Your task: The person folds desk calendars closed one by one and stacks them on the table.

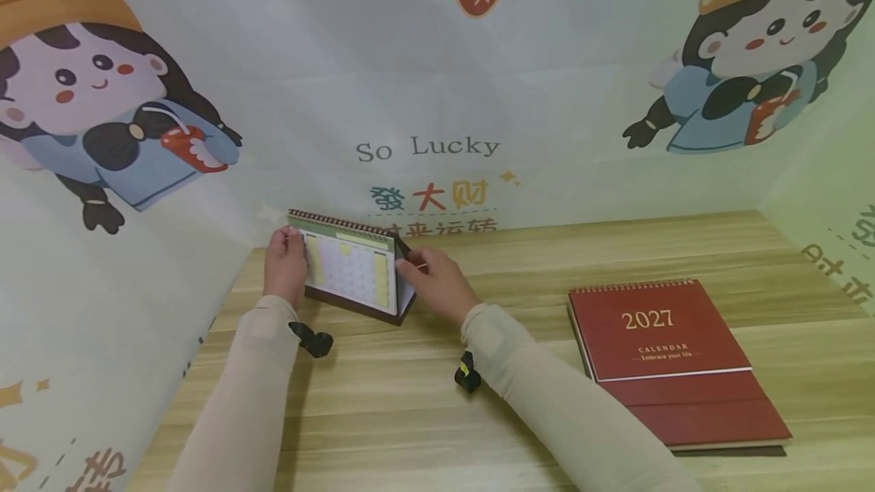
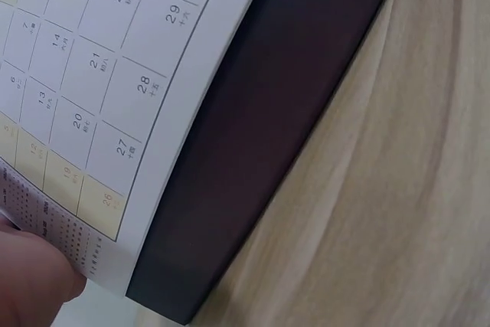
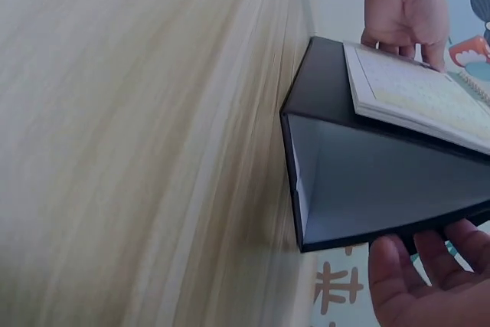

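A desk calendar (image 1: pixel 350 272) with a spiral top and a dark base stands as a tent at the back left of the table. Its month page with yellow columns faces me. My left hand (image 1: pixel 285 263) grips its left edge, with the thumb (image 2: pixel 38 277) on the front of the page. At the right end, my right hand (image 1: pixel 440 283) holds the rear panel by its edge; its fingers (image 3: pixel 438 258) touch the dark board. The hollow inside of the stand (image 3: pixel 375 178) shows in the right wrist view.
A red 2027 calendar (image 1: pixel 673 359) lies flat at the right, on the wood-grain table (image 1: pixel 410 431). Printed cloth walls (image 1: pixel 581 196) with cartoon figures enclose the back and sides. The desk calendar stands close to the back wall.
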Motion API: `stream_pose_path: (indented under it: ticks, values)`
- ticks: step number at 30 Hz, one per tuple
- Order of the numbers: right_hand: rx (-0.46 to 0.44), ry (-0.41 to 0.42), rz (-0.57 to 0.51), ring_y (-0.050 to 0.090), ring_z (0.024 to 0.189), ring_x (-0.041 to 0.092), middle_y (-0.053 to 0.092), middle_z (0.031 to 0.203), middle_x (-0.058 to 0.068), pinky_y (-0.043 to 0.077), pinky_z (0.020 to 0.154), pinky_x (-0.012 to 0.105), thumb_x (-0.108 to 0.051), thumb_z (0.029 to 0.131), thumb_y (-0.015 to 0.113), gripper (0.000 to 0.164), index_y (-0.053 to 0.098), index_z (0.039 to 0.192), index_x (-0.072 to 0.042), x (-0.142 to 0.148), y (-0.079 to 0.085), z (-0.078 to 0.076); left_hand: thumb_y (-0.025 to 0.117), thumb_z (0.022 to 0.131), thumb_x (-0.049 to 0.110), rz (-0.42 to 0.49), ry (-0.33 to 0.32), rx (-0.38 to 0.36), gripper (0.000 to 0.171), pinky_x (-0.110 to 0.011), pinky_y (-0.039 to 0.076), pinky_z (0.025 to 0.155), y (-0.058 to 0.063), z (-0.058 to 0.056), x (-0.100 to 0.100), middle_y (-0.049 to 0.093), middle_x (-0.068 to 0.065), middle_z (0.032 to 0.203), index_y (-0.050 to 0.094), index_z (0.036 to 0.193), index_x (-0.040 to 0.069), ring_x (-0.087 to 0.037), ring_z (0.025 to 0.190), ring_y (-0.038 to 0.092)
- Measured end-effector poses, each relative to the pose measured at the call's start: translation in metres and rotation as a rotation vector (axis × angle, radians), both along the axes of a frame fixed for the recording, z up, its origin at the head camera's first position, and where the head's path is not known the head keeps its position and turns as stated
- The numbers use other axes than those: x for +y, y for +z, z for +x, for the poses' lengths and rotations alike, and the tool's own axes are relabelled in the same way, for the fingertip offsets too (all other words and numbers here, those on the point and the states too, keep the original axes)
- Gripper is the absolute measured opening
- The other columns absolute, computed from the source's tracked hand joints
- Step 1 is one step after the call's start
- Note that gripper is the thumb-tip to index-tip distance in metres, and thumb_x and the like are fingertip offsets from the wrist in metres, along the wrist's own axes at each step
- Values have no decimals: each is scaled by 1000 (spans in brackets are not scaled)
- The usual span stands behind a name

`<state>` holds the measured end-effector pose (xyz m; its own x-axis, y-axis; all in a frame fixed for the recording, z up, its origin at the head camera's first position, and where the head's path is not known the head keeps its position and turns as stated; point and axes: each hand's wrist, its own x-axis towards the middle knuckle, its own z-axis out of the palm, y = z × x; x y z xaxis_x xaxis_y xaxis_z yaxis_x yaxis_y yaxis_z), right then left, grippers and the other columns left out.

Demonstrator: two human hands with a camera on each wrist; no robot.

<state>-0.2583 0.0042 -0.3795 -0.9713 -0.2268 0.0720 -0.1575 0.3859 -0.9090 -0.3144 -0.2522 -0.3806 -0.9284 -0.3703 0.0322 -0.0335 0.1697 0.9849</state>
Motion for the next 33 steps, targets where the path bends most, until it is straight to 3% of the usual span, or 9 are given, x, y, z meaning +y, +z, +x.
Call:
stream_pose_path:
  ticks: [5,12,14,18,20,22,27,33]
  values:
    - [-42,-7,8,54,123,24,60,133,9,44,101,44,-56,100,48,55,57,132,-12,-6,2,1,33,109,35,3,4,4,33,-22,36,71,-2,1,0,43,2,94,46,129,11,-10,83,41]
    - [-85,-16,-70,56,108,25,62,125,8,46,94,45,-64,96,48,62,57,132,-15,-16,10,-1,35,109,34,5,9,-11,34,-23,37,73,-1,0,1,44,3,96,47,131,13,-9,85,42]
    - [-95,-1,-112,55,111,23,60,128,7,45,98,44,-65,95,50,65,54,136,-15,-21,13,-3,35,108,34,5,11,-7,33,-22,38,73,0,0,1,45,3,97,47,130,12,-9,85,42]
    - [-150,47,-231,47,129,24,48,145,7,36,108,45,-57,92,62,71,41,148,-18,-31,21,-7,36,108,33,4,27,9,32,-21,38,72,0,0,1,46,3,97,48,128,10,-8,85,42]
    - [-181,39,-274,43,135,25,42,152,5,32,111,45,-50,92,68,72,38,151,-21,-36,24,-9,36,108,33,2,34,14,32,-20,37,72,0,0,1,46,2,96,48,127,10,-8,84,42]
    - [-200,4,-308,45,132,26,45,149,5,33,111,45,-41,93,69,65,42,148,-21,-41,24,-12,37,108,33,3,35,10,32,-21,37,72,-1,0,0,46,2,96,49,127,10,-8,85,42]
    - [-229,-68,-278,52,123,26,53,138,10,39,107,43,-34,97,66,55,48,142,-9,-44,20,-18,36,108,35,-4,31,-18,34,-24,37,77,-1,1,0,46,2,99,49,129,11,-9,89,42]
    - [-173,-1,-192,56,110,21,58,128,6,40,105,42,-32,97,65,48,50,140,-15,-39,18,-24,35,108,38,-26,39,-30,41,-25,37,82,-1,0,-1,49,1,107,47,135,10,-10,95,42]
